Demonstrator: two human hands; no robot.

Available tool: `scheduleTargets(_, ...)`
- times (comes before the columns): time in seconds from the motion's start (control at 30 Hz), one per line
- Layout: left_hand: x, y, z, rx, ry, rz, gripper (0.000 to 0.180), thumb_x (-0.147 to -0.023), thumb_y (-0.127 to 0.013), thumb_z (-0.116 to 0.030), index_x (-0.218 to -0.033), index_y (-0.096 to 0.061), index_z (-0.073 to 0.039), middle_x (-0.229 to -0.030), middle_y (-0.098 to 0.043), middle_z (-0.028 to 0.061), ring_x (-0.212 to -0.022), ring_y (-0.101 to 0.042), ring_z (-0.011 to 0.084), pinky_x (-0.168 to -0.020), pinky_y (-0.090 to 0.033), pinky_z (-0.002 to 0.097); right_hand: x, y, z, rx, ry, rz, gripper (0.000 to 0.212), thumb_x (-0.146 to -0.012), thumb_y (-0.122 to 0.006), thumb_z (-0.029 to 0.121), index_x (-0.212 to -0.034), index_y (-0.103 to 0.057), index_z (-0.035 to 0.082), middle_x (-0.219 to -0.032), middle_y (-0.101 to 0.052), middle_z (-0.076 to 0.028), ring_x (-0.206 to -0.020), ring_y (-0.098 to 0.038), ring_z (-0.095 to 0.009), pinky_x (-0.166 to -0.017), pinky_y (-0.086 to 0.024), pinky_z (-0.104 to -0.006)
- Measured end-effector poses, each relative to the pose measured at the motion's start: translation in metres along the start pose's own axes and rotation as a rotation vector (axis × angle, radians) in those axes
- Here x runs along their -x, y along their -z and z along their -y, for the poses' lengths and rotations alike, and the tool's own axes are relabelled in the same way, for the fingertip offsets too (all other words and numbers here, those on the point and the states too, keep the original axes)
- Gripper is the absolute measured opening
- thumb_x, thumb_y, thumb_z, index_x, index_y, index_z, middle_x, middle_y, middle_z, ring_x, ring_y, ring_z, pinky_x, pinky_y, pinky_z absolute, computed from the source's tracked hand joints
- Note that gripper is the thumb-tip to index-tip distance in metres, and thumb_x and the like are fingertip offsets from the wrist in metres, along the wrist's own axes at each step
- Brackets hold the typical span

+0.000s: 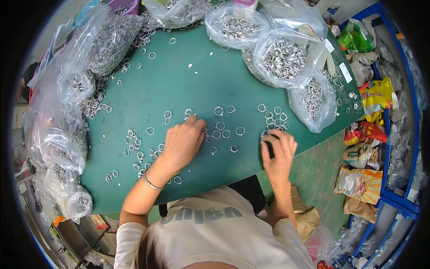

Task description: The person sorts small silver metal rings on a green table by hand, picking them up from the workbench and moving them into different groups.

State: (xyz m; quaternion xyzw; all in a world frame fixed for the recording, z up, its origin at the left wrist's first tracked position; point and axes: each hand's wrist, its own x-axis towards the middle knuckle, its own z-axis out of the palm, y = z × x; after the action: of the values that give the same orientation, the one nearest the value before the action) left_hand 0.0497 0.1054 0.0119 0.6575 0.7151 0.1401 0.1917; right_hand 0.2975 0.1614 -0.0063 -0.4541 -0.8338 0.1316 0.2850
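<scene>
Silver rings point(221, 133) beside palm-down left hand point(184, 138) and curled right hand point(280, 152), each grip unclear.

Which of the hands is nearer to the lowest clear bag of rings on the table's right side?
Right. The right hand is below and left of the bag in the picture, not touching it; the left hand is much farther left.

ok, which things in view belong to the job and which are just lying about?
Likely job: left hand, right hand, loose rings, clear ring bags, green table.
Likely lying about: yellow package, red package, orange-and-cream sack, blue rack.
</scene>
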Motion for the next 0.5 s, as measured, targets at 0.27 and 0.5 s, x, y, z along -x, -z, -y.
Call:
scheduleTargets(0.27,-0.003,-0.003,0.001,0.116,0.065,-0.138,0.011,-0.079,-0.064,-0.004,-0.088,-0.059,-0.003,-0.084,-0.059,0.0114,-0.065,-0.060,0.0326,-0.056,-0.046,0.0408,-0.021,-0.018,0.006,0.032,0.122,0.093,0.022,-0.072,-0.071,0.005,-0.093,-0.063,0.006,-0.107,-0.058,-0.006,-0.101,-0.051,-0.028,-0.087,-0.034,-0.0406)
scheduleTargets(0.5,0.027,-0.011,-0.027,0.285,-0.013,-0.115,0.011,-0.081,-0.063,-0.006,-0.090,-0.058,-0.004,-0.083,-0.058,0.0118,-0.063,-0.060,0.0318,-0.054,-0.047,0.0408,-0.020,-0.006,0.011,-0.108,0.076,0.156,0.033,-0.073,-0.069,0.004,-0.105,-0.060,0.004,-0.110,-0.056,-0.009,-0.100,-0.052,-0.028,-0.084,-0.037,-0.0401)
